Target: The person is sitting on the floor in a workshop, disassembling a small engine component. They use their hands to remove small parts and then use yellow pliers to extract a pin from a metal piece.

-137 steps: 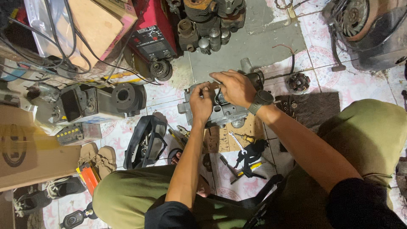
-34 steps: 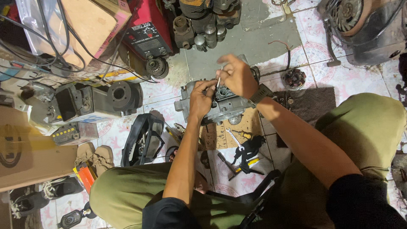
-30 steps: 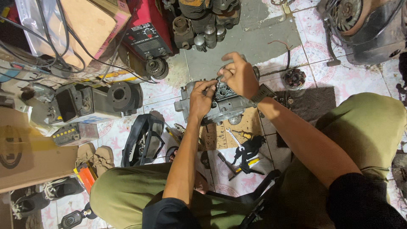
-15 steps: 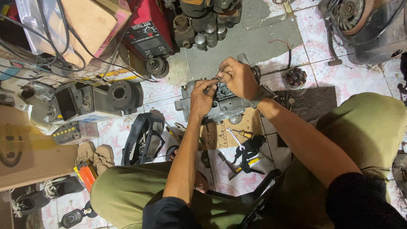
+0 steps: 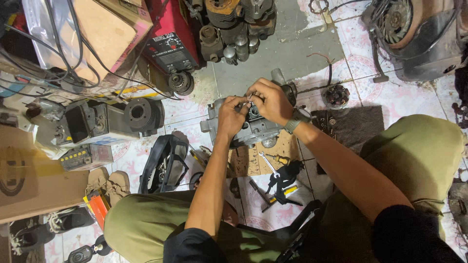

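Observation:
A grey metal engine case (image 5: 256, 127) lies on the tiled floor in front of me. Both hands meet above its top. My left hand (image 5: 231, 114) pinches a small metal part at its fingertips. My right hand (image 5: 270, 100), with a wristwatch on the wrist, is closed on the same small part from the right. The part itself is mostly hidden by the fingers.
A wrench (image 5: 268, 163) and pliers (image 5: 283, 179) lie on cardboard near my knees. An engine block with cylinder (image 5: 109, 119) sits left, a red welding machine (image 5: 171, 36) and engine parts (image 5: 233, 24) behind. A dark mat (image 5: 348, 124) with small parts lies right. A black plastic cover (image 5: 163, 163) is left of my arm.
Both hands have stayed over the engine case, lifting slightly off it and bringing the fingertips together on the small part. The view shifted a little.

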